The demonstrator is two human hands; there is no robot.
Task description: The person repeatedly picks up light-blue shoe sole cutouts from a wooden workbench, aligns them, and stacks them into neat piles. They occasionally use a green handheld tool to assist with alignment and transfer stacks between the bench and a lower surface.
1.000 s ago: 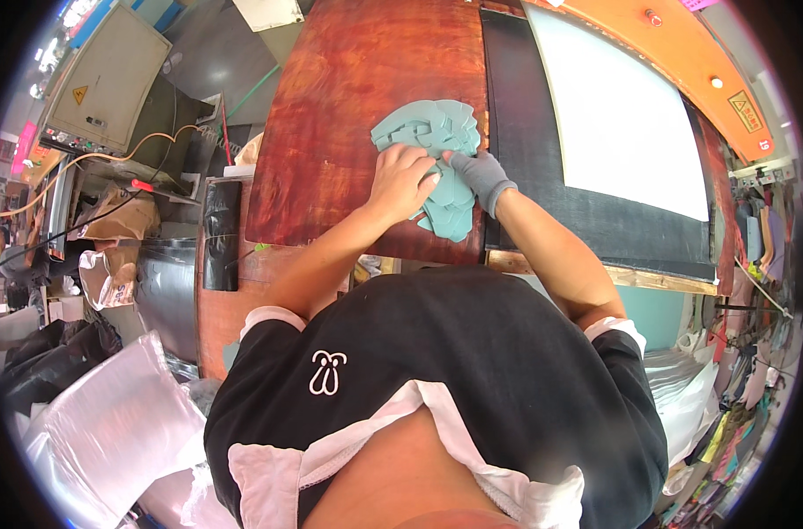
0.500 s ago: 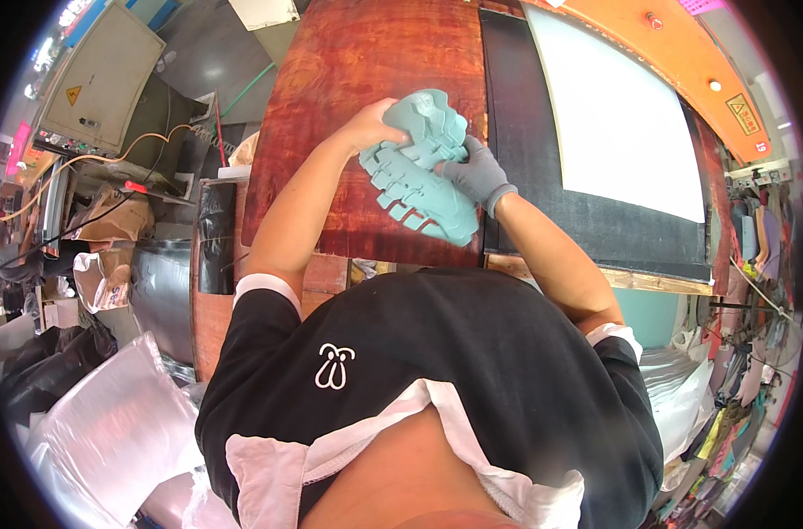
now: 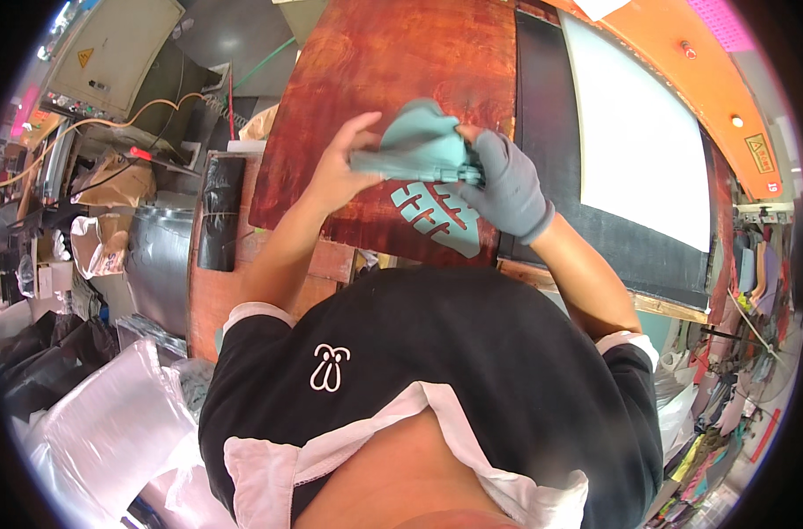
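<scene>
Pale teal flat pieces with notched edges, shaped like shoe-sole parts, are between my hands above a red-brown board (image 3: 357, 62). My gloved right hand (image 3: 511, 189) is closed on the right end of the upper teal pieces (image 3: 419, 141), which are smeared by motion. My bare left hand (image 3: 341, 163) is at their left end, fingers apart, with the palm side touching or very near them. Below, another notched teal piece (image 3: 436, 225) appears to lie on the board near its front edge, partly covered by the pieces and my right hand.
To the right, a white sheet (image 3: 639, 132) lies on a black surface (image 3: 551, 150), beside an orange machine part (image 3: 683, 62). A black roll (image 3: 222, 212) stands left of the board. Clear plastic bags (image 3: 110, 423) are at the lower left, and a grey cabinet (image 3: 110, 57) at the upper left.
The upper teal pieces have turned flatter and my left hand's fingers have spread. One notched piece now appears separate on the board. My gloved hand has shifted right in the picture.
</scene>
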